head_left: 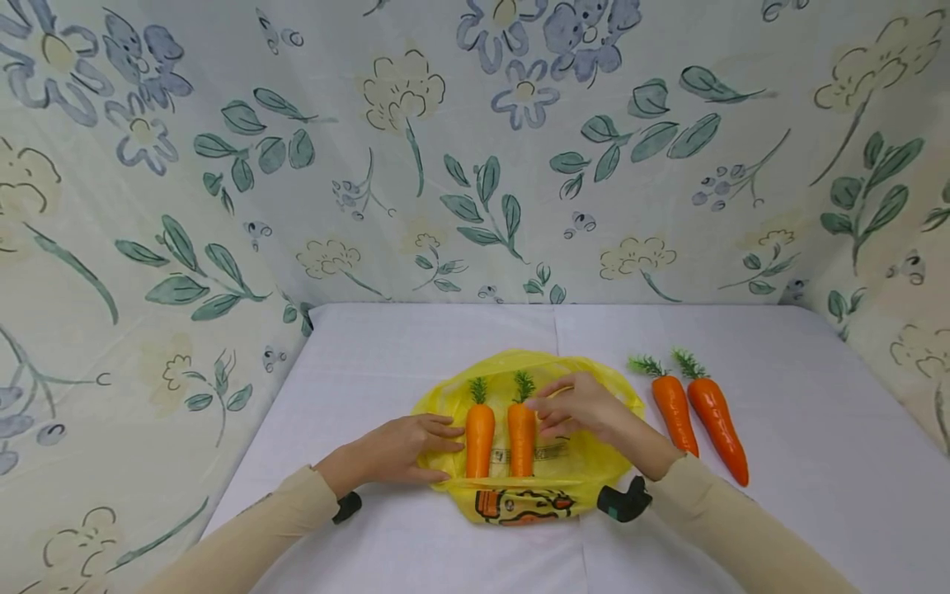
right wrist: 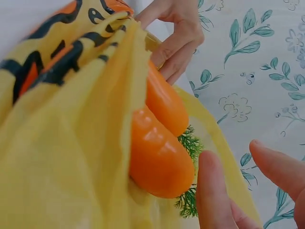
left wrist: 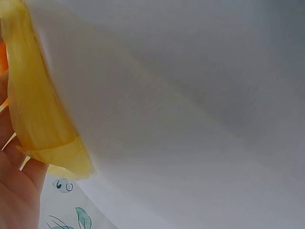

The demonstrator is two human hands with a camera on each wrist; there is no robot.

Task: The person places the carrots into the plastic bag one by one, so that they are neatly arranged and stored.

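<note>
A yellow plastic bag with a printed orange and black picture lies on the table, its mouth spread. Two orange carrots with green tops, the left one and the right one, lie side by side in its opening, lower ends hidden by the bag's front layer. My left hand rests with spread fingers on the bag's left edge, fingertips close to the left carrot. Beside the top of the right carrot is my right hand; in the right wrist view its fingers stand apart, holding nothing.
Two more carrots, one and another, lie on the white tabletop to the right of the bag, partly behind my right forearm. A flowered cloth hangs behind and at both sides of the table.
</note>
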